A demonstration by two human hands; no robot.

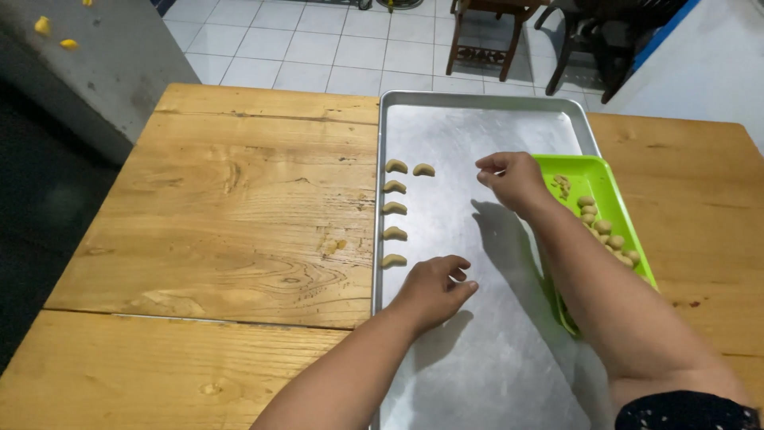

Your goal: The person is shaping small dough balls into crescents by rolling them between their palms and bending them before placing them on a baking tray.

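A large metal baking tray [485, 127] lies on a wooden table [239, 215]. Several crescent-shaped dough pieces [394, 209] sit in a column along the tray's left side, with one more crescent [423, 170] beside the top one. My left hand [434, 288] rests on the tray near the lowest crescent [393, 260], fingers curled and holding nothing that I can see. My right hand [509, 178] hovers over the tray's middle with fingertips pinched together; whether they hold dough is hidden. A green plastic tray [593, 171] with dough balls [605, 229] lies under my right forearm.
Wooden chairs [485, 32] stand on the white tiled floor beyond the table. A grey concrete ledge [95, 56] with small yellow bits is at the far left. The table's left half shows bare wood.
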